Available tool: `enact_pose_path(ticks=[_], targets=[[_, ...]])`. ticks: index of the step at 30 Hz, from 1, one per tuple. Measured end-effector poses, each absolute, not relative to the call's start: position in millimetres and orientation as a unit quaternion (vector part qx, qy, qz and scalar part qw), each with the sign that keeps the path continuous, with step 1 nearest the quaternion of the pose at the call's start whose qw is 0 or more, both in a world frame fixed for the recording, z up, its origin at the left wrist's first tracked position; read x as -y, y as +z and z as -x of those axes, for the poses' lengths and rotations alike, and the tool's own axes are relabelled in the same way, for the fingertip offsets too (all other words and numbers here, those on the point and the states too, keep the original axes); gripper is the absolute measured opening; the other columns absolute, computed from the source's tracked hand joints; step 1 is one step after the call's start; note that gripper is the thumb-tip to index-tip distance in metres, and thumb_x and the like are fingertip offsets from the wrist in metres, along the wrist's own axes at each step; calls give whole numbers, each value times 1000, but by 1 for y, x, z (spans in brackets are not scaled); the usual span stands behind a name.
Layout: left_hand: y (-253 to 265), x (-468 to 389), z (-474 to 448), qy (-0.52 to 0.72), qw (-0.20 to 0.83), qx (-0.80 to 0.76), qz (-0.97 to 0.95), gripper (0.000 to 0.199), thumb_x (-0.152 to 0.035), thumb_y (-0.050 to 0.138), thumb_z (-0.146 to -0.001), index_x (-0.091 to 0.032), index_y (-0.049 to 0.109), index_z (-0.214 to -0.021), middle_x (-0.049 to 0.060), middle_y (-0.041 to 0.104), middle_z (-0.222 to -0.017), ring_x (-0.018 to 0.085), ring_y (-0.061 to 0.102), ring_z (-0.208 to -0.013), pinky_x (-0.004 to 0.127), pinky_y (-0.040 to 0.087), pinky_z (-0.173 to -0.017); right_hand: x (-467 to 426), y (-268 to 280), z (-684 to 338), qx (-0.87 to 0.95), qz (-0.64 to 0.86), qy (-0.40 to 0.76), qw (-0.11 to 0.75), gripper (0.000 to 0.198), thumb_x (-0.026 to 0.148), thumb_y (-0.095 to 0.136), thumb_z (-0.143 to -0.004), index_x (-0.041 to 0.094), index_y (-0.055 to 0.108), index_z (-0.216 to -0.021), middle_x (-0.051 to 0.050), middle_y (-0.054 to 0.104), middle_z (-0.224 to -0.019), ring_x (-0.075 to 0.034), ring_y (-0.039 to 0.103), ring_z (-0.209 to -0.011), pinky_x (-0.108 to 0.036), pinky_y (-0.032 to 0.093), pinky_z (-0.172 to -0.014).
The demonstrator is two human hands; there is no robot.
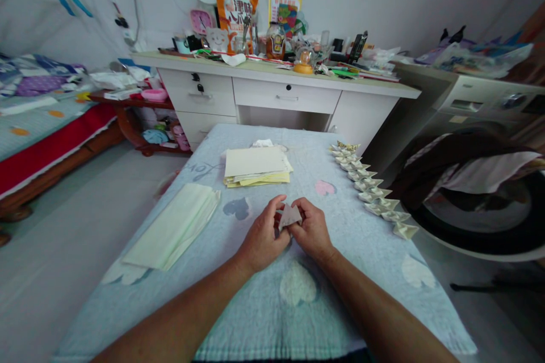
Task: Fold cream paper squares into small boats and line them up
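Between both hands, above the middle of the cloth-covered table [255, 323], is a small piece of folded paper [290, 216] with a pointed, triangular face. My left hand [266, 235] is closed on its left side, thumb and fingers curled around the edge. On the opposite side my right hand [313, 231] grips it with bent fingers. Fingers cover the lower part of the paper. A stack of cream and yellow paper sheets [255, 163] lies beyond the hands. Along the table's right side runs a row of several folded paper pieces [369, 184], shaped like little boats.
Pale green folded sheets [172, 227] lie on the table's left. Behind stands a white desk [285, 88] crowded with a snack bag [236, 11], jars and small items. A washing machine [481, 102] with its door open is on the right, a bed [51, 136] on the left.
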State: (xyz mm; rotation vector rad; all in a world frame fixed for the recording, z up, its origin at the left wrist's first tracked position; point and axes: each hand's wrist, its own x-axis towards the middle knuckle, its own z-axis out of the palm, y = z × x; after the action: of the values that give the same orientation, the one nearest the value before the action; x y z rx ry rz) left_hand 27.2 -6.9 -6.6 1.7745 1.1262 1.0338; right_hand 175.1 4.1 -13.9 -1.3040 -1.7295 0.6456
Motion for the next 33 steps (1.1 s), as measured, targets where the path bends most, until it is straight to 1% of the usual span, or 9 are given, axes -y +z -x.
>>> enact_pose_path(ticks=[3, 7, 10, 14, 20, 23, 28, 30, 33], targets=[[-10, 6, -26, 422, 422, -423, -682, 67, -5, 53, -71, -23, 37, -133, 7, 56, -117, 17, 60, -94, 33, 48, -86, -5, -17, -176, 695, 527, 234, 430, 22, 11, 55, -62, 19, 56, -83, 6, 49, -62, -10, 43, -55, -21, 32, -54], [-13, 2, -24, 437, 485, -390, -649, 70, 2, 46, -65, -23, 45, -131, 6, 55, -126, 19, 57, -104, 32, 45, -90, -6, -21, -178, 704, 509, 220, 443, 23, 11, 56, -66, 18, 60, -87, 5, 49, -65, -11, 44, -58, -21, 33, -56], [-11, 0, -23, 444, 543, -368, -610, 59, 0, 48, -68, -21, 53, -123, 5, 59, -121, 19, 58, -103, 31, 44, -89, -5, -20, -178, 704, 489, 231, 461, 20, 14, 58, -69, 18, 59, -88, 4, 50, -69, -11, 45, -61, -22, 34, -57], [-9, -3, -21, 460, 614, -353, -536, 45, -9, 58, -71, -20, 57, -115, 4, 65, -105, 18, 60, -90, 27, 46, -78, -3, -13, -179, 711, 444, 249, 485, 24, 15, 59, -70, 19, 58, -94, 3, 49, -72, -10, 44, -61, -21, 35, -56], [-12, -5, -16, 463, 672, -346, -463, 41, -13, 62, -74, -20, 57, -114, 4, 65, -97, 15, 61, -82, 25, 45, -71, -1, -8, -185, 765, 379, 211, 475, 31, 12, 56, -70, 21, 59, -100, -1, 51, -81, -13, 47, -67, -23, 38, -58], [-11, -4, -14, 453, 700, -335, -439, 39, -13, 64, -72, -20, 58, -110, 4, 65, -98, 16, 61, -82, 25, 44, -71, -1, -8, -189, 786, 372, 187, 457, 36, 10, 55, -71, 21, 59, -106, -3, 53, -87, -12, 48, -66, -24, 40, -58], [0, -4, -6, 426, 759, -277, -407, 50, -13, 65, -65, -19, 56, -113, 6, 65, -99, 18, 61, -85, 28, 45, -73, 0, -7, -193, 810, 371, 146, 429, 36, 10, 55, -72, 20, 60, -106, -5, 55, -91, -14, 52, -72, -25, 44, -63], [4, -4, -4, 429, 776, -255, -386, 50, -21, 66, -68, -19, 54, -116, 6, 65, -98, 19, 61, -85, 29, 46, -73, 0, -6, -193, 817, 371, 139, 419, 36, 11, 55, -72, 20, 59, -106, -6, 55, -92, -14, 52, -73, -25, 45, -63], [4, -6, -2, 433, 765, -298, -371, 41, -32, 64, -77, -19, 54, -115, 5, 65, -91, 16, 61, -79, 27, 47, -70, 2, -3, -191, 825, 371, 137, 403, 38, 13, 55, -71, 20, 58, -108, -6, 55, -92, -15, 53, -74, -26, 45, -64]])
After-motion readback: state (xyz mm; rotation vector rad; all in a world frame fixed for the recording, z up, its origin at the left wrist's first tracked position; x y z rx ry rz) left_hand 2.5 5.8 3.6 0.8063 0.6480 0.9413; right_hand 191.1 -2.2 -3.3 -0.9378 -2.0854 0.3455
